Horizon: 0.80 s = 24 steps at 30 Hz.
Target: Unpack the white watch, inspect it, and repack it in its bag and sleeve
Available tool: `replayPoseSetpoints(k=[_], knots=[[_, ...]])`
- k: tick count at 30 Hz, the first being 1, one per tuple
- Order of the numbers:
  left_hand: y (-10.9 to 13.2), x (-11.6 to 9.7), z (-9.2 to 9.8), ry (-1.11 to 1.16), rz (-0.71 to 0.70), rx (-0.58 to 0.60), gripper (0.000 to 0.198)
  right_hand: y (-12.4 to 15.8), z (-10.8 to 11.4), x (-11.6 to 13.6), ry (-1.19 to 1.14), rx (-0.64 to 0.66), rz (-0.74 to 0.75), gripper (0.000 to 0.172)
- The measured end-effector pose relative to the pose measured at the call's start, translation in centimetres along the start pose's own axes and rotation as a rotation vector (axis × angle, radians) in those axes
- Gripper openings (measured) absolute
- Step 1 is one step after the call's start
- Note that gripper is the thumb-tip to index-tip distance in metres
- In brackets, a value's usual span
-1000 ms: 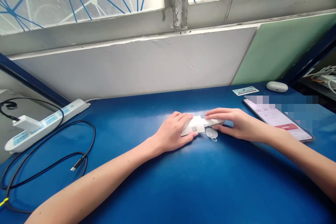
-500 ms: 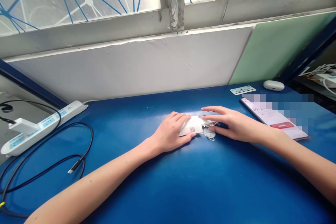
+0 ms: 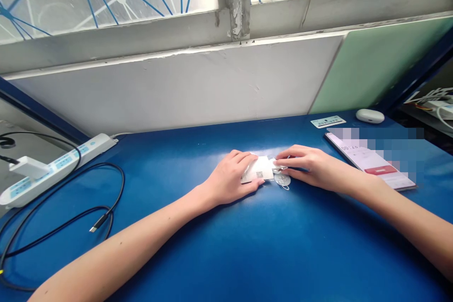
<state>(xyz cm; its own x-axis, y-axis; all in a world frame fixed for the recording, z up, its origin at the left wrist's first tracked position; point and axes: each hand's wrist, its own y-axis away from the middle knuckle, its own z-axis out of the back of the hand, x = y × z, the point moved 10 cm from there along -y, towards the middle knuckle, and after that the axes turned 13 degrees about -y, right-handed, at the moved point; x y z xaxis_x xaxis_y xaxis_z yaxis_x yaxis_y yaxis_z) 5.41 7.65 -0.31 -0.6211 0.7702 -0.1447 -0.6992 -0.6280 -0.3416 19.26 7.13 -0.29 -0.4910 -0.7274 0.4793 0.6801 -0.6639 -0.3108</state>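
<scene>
On the blue table, my left hand (image 3: 226, 177) is wrapped over a small flat white box or card (image 3: 261, 168) with a printed QR code, thumb along its near edge and fingers over its far edge. From the right, my right hand (image 3: 314, 166) has its fingers closed on a small white-and-silver piece (image 3: 277, 166) at the box's right end; its exact kind is hard to make out. Just below those fingertips lies a round silvery tag (image 3: 282, 180) with a short bead-like loop. Whether the tag is joined to the piece, I cannot tell.
At the left, a white power strip (image 3: 63, 167) carries a plugged-in charger (image 3: 30, 170), and a black cable (image 3: 122, 184) loops over the table (image 3: 226, 255). To the right lie a phone (image 3: 368, 158), a printed card (image 3: 328, 121) and a white rounded case (image 3: 370, 116).
My right hand's fingers have drawn together onto the small white-and-silver piece; before, they were spread wider around it. My left hand has kept its hold on the white box.
</scene>
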Motion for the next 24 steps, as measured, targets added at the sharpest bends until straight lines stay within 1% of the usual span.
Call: replayPoseSetpoints(k=[4, 10, 13, 18, 19, 20, 22, 24], knots=[[0.0, 0.1, 0.0, 0.001, -0.004, 0.007, 0.045, 0.0, 0.2, 0.3, 0.058, -0.016, 0.036, 0.028], [-0.1, 0.2, 0.0, 0.012, 0.002, 0.0, 0.045, 0.2, 1.2, -0.6, 0.084, 0.019, 0.007, 0.026], [-0.1, 0.0, 0.1, 0.013, -0.001, -0.004, 0.045, 0.1, 1.1, -0.4, 0.117, 0.02, 0.014, 0.028], [-0.1, -0.1, 0.1, -0.001, -0.002, 0.002, 0.046, -0.3, 0.3, 0.5, 0.158, -0.029, 0.023, 0.027], [-0.1, 0.0, 0.1, -0.003, 0.0, 0.005, 0.046, -0.4, 0.0, 0.7, 0.161, -0.037, 0.015, 0.03], [-0.1, 0.0, 0.1, -0.004, 0.003, 0.009, 0.046, -0.4, 0.0, 0.8, 0.158, -0.062, 0.002, 0.037], [-0.2, 0.1, 0.0, -0.003, 0.01, 0.013, 0.046, -0.4, -0.3, 0.8, 0.096, -0.082, -0.037, 0.061], [-0.2, 0.2, 0.0, -0.001, 0.013, 0.012, 0.045, -0.4, -0.5, 0.9, 0.032, -0.093, -0.057, 0.076]])
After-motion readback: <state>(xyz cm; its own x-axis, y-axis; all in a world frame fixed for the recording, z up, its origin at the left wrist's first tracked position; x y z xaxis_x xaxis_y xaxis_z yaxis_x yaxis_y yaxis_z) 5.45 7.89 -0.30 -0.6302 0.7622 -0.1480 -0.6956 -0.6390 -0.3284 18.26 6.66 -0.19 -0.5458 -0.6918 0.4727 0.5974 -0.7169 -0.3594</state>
